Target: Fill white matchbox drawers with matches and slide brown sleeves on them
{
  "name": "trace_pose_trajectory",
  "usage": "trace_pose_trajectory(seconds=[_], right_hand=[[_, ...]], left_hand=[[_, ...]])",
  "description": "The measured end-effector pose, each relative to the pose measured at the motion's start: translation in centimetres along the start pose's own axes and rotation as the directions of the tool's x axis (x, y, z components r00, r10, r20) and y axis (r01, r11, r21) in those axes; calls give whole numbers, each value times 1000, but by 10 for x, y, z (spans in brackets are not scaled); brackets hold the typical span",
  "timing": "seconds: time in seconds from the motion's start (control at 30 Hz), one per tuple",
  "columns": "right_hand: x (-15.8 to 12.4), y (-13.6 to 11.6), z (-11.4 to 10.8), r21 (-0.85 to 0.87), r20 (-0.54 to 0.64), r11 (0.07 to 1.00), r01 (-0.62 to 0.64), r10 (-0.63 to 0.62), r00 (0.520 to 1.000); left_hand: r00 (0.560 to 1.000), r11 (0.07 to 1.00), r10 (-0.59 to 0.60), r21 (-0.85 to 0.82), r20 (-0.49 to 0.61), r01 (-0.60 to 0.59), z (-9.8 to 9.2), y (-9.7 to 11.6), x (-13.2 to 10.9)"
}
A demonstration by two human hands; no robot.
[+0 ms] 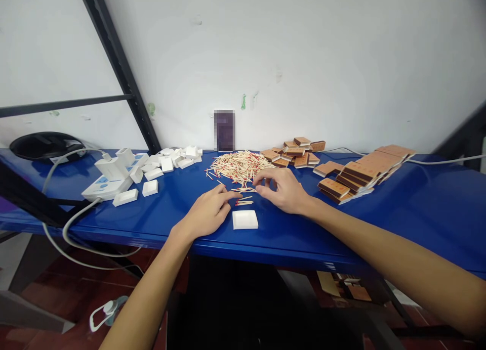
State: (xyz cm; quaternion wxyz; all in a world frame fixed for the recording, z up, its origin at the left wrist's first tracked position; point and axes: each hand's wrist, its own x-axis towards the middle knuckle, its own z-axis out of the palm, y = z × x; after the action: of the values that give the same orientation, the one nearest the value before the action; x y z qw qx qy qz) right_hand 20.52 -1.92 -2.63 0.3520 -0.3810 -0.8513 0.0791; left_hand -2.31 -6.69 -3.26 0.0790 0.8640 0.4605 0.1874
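Note:
My left hand rests on the blue tabletop with its index finger stretched out over several loose matches. My right hand is curved, its thumb and index fingertips a little apart beside a few matches in front of the pile. Whether a fingertip touches one of them I cannot tell. Beyond both hands spreads a large heap of red-tipped matches. A white matchbox tray lies nearest the table edge, between my wrists.
White matchbox trays are heaped at the back left, beside a power strip with cables. Brown matchbox sleeves are piled at the back right, with stacked rows further right. A dark pixelated rectangle stands against the wall.

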Motion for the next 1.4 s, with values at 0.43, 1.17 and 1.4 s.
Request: trace_pose_trajectory(seconds=[0.43,1.17,1.4], right_hand=[[2,12,7,-221,201,975,-32,78,976],[3,7,2,-334,250,942,13,76,965],[2,11,8,-235,253,966,105,-44,966]], left_hand=[[1000,1000,8,-21,-17,-8,0,0,-1],[941,966,-207,-211,-267,152,1,3,4],[938,973,-198,-169,-286,154,0,4,5]])
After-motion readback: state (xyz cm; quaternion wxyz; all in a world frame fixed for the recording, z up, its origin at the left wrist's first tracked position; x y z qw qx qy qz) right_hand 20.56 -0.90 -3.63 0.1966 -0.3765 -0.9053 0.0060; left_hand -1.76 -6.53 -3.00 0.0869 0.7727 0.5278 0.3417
